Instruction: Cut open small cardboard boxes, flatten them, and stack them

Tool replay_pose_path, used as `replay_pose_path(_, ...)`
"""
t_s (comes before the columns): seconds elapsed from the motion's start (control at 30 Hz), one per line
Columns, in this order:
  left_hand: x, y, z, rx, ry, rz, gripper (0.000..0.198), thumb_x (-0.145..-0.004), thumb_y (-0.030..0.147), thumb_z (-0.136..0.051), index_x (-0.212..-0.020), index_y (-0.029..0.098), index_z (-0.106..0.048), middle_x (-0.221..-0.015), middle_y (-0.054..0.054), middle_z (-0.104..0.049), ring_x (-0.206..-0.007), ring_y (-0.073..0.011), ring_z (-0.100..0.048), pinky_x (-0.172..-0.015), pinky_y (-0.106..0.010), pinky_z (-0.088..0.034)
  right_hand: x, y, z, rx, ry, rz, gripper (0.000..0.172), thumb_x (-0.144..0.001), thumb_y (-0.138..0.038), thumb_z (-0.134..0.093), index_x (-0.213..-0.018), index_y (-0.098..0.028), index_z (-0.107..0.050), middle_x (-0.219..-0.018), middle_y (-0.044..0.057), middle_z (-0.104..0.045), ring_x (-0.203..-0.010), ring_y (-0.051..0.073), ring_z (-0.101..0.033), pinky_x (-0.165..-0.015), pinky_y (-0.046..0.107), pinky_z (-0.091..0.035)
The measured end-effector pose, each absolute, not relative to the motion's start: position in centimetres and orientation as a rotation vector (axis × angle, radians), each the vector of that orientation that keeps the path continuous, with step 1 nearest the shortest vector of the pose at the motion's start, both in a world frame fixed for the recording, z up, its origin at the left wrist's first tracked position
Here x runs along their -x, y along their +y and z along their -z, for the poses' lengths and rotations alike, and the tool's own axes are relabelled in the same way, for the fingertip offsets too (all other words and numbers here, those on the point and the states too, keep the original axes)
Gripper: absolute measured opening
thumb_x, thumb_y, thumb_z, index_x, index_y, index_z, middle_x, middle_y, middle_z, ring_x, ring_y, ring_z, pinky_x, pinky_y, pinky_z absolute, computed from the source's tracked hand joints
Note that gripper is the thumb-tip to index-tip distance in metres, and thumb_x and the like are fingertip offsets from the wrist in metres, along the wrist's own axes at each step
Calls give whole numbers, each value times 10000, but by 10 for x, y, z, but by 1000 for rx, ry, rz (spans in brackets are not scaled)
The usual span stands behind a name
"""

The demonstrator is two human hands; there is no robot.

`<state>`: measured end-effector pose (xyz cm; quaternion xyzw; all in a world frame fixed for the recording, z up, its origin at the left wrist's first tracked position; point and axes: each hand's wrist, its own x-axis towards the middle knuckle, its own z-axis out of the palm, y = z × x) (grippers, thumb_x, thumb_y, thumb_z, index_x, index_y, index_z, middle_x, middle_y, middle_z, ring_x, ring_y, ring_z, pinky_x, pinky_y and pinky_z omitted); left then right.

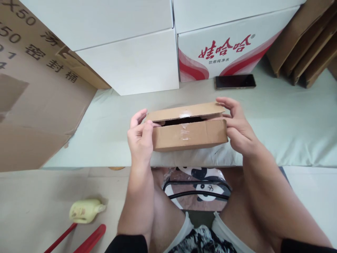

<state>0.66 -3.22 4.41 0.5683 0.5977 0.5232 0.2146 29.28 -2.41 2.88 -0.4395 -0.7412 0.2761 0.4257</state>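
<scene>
Hands first: I see my left hand (140,135) wrapped on the left end of the small brown box (189,135), thumb on the front. My right hand (237,124) holds the right end, fingers on the lid (184,112), which stands a little open. Each grip is tight on the box. The box sits at the near edge of the table (276,116).

A dark phone (235,81) lies behind it, well apart. Behind that is a white carton (223,45) with red writing, 娃哈哈. A big brown cardboard sheet (39,105) on my left says 密封桶. A yellow bottle (85,211) lies on the floor.
</scene>
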Motion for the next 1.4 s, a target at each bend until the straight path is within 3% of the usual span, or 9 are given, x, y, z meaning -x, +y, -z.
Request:
replay_pose_path(0.1,-2,-29,-44,-1495,1582,-1316,458,-958,542,-507,-666,212,-631,-1244,-93,-699,-1373,-304,-562,-1188,-509,-444,-297,-29,-34,1073,-1934,-782,351,-840,-218,-478,-1008,-260,-783,-1626,14,-341,-1478,336,-408,-1162,545,-472)
replay_pose_path(0.2,7,-27,-46,-1611,1515,-1176,573,-877,681,-572,-557,207,-536,-1422,-108,-623,-1460,-360,-473,-1217,-529,-412,-298,-32,-37,1101,-1920,-852,333,-829,-289,-505,-1007,-280,-786,-1610,5,-390,-1470,343,-427,-1179,545,-461)
replay_pose_path(0.33,19,-26,-50,-1843,1410,-1033,615,-837,771,-568,-635,201,-679,-1642,-108,-411,-1535,-395,-368,-1242,-547,-384,-297,-33,-42,1155,-1890,-880,334,-797,-385,-543,-1008,-287,-783,-1560,33,-469,-1440,370,-458,-1192,548,-446)
replay_pose_path(0.47,22,-27,-47,-1860,1278,-1062,620,-917,735,-467,-857,213,-796,-1669,-108,-375,-1542,-383,-369,-1254,-550,-361,-297,-32,-44,1137,-1914,-811,307,-794,-362,-527,-962,-275,-769,-1551,43,-464,-1442,368,-449,-1183,540,-440)
replay_pose_path(0.6,17,-27,-41,-1803,1252,-1167,586,-961,667,-416,-1046,236,-804,-1562,-94,-526,-1509,-342,-428,-1210,-511,-436,-298,-32,-42,1115,-1916,-700,323,-802,-298,-491,-1000,-271,-745,-1533,65,-465,-1441,345,-454,-1219,538,-378)
replay_pose_path(0.73,13,-26,-43,-1725,1247,-1199,604,-929,688,-437,-1109,237,-797,-1370,-108,-650,-1421,-324,-520,-1168,-463,-484,-300,-32,-40,1130,-1916,-729,313,-808,-332,-485,-996,-280,-730,-1575,35,-421,-1423,340,-481,-1220,545,-377)
replay_pose_path(0.93,6,-32,-52,-1384,1301,-1130,695,-862,801,-410,-1059,252,-788,-1363,-99,-636,-1171,-303,-672,-958,-412,-594,-299,-29,-40,1129,-1853,-778,266,-794,-378,-523,-953,-284,-714,-1622,15,-400,-1417,383,-502,-1183,607,-406)
replay_pose_path(1.1,5,-34,-56,-1434,1373,-1104,699,-858,814,-379,-1029,276,-791,-1211,-100,-706,-1104,-309,-678,-866,-420,-602,-295,-28,-43,1198,-1822,-795,308,-781,-479,-534,-924,-262,-699,-1666,14,-352,-1395,398,-516,-1150,594,-435)
replay_pose_path(1.4,11,-34,-55,-1612,1368,-1069,643,-853,794,-375,-1006,288,-741,-1073,-107,-643,-964,-286,-650,-805,-419,-588,-297,-30,-39,1135,-1842,-715,270,-830,-428,-504,-943,-269,-691,-1691,1,-310,-1384,379,-539,-1114,573,-461)
